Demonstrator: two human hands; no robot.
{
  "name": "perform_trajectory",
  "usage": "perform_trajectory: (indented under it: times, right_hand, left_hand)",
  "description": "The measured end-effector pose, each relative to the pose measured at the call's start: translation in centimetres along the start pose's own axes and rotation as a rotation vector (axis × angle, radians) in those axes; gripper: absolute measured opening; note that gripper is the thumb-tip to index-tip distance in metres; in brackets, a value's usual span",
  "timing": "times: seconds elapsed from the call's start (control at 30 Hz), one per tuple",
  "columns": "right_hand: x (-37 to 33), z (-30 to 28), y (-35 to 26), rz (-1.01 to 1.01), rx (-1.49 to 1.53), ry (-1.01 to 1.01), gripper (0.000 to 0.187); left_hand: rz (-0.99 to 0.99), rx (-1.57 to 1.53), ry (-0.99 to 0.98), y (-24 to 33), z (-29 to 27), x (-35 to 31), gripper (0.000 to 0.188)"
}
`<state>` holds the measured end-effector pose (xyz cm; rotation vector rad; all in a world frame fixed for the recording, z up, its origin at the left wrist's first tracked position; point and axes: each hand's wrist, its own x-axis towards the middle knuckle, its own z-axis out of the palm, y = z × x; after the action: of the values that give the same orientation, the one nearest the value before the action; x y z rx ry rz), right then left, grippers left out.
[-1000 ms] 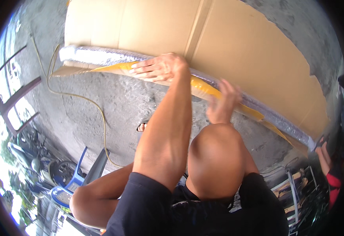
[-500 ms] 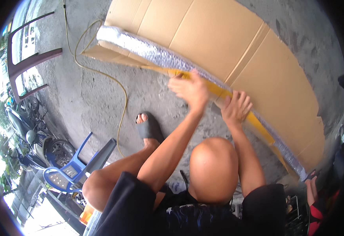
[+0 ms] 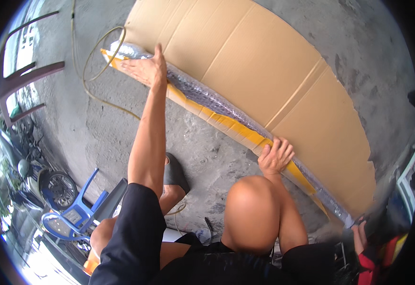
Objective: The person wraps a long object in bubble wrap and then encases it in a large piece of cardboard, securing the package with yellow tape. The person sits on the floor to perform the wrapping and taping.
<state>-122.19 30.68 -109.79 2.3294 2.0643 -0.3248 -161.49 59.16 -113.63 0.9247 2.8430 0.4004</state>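
A long bundle in shiny bubble wrap (image 3: pixel 202 97) lies slantwise along the near edge of a big brown cardboard sheet (image 3: pixel 245 61). The sheet's narrow near flap (image 3: pixel 226 124), with yellow tape along it, is folded up against the bundle. At the bundle's far left end my left hand (image 3: pixel 146 70) presses flat on the flap, fingers stretched out and thumb raised. Farther right, my right hand (image 3: pixel 276 156) grips the flap against the bundle, fingers curled over the top. Another person's hand (image 3: pixel 358 233) touches the bundle's right end.
A thin hose (image 3: pixel 86 80) loops over the rough concrete floor (image 3: pixel 117 137) on the left. A blue plastic chair (image 3: pixel 77 216), a dark red chair (image 3: pixel 17 83) and a motorbike (image 3: pixel 41 178) stand at the left. My sandalled foot (image 3: pixel 175 175) is below the flap.
My left hand has moved far left along the flap and now lies flat near its end. The left part of the flap has come up against the bundle. My right hand keeps its hold.
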Motion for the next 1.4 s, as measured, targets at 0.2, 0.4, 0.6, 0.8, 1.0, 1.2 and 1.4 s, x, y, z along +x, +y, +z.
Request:
perform_trajectory:
  times: [0.2, 0.4, 0.6, 0.8, 1.0, 1.2, 1.4]
  right_hand:
    - [0.0, 0.1, 0.2, 0.025, 0.007, -0.027, 0.043]
    - [0.1, -0.5, 0.1, 0.003, 0.03, -0.022, 0.045]
    - [1.1, -2.9, 2.5, -0.213, 0.118, -0.316, 0.078]
    - [0.3, -3.4, 2.3, -0.267, 0.056, -0.297, 0.114]
    - [-1.7, -3.3, -4.1, -0.245, -0.116, -0.01, 0.115]
    - [0.5, 0.7, -12.8, -0.061, 0.066, -0.022, 0.12]
    - [2.7, 1.7, -11.0, -0.193, -0.021, 0.006, 0.118]
  left_hand:
    - [-0.052, 0.14, 0.055, 0.7, 1.6, -0.1, 0.124]
    - [-0.176, 0.291, 0.05, 2.2, 2.5, 0.3, 0.121]
    - [-0.165, 0.349, 0.189, 2.3, 3.2, -0.1, 0.114]
    - [-0.217, 0.458, 0.128, 2.2, 4.1, 0.6, 0.113]
    - [-0.175, 0.477, 0.176, 2.4, 4.4, 0.7, 0.113]
    - [-0.211, 0.466, 0.071, 2.3, 4.6, 1.0, 0.116]
    - [-0.149, 0.6, 0.025, 1.3, 5.8, 1.2, 0.11]
